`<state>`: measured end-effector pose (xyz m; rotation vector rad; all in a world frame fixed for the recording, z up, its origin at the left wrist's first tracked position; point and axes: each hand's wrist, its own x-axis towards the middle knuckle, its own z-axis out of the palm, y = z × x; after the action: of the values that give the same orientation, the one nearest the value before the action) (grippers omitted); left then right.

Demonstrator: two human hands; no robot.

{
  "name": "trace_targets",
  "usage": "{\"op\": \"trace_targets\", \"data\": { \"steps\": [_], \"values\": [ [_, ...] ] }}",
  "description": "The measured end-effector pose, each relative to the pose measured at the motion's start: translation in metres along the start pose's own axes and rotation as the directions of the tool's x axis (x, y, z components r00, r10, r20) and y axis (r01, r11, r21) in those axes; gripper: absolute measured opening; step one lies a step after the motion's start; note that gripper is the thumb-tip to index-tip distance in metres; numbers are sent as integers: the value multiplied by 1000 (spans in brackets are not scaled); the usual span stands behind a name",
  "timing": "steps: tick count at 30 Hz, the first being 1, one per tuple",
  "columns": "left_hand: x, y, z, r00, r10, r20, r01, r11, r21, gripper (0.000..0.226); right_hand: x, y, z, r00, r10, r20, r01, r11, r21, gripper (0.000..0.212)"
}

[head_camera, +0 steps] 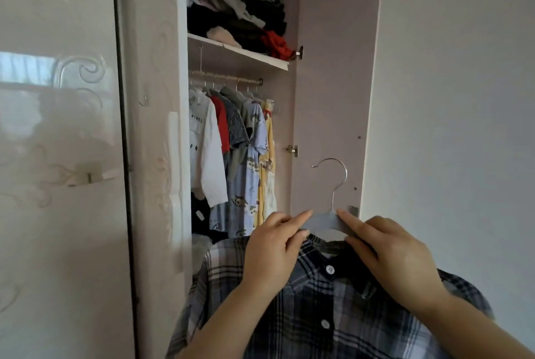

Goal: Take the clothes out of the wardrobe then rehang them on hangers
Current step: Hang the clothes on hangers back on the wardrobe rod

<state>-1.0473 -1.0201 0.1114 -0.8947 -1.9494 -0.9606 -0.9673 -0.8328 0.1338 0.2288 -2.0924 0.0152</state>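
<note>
Our two hands clamp onto one grey hanger (322,220): the left hand (275,245) pinches one shoulder and the right hand (388,251) pinches the other. One plaid shirt (315,329), showing two white buttons (329,269), hangs on it before the open wardrobe (156,98). Inside we count six garments (205,150) on one rail (225,78), under one shelf (246,53) of piled clothes (240,11).
</note>
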Motion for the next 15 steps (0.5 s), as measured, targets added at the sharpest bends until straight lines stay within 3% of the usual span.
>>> {"op": "trace_targets", "data": {
  "steps": [7, 15],
  "values": [
    [67, -96, 43, 998, -49, -27, 48, 999, -18, 39, 74, 32, 108, 997, -61, -40, 62, 997, 36, 44],
    [143, -216, 79, 987, -76, -141, 104, 973, 205, 44, 176, 63, 253, 984, -174, -43, 180, 959, 220, 41]
  ]
}}
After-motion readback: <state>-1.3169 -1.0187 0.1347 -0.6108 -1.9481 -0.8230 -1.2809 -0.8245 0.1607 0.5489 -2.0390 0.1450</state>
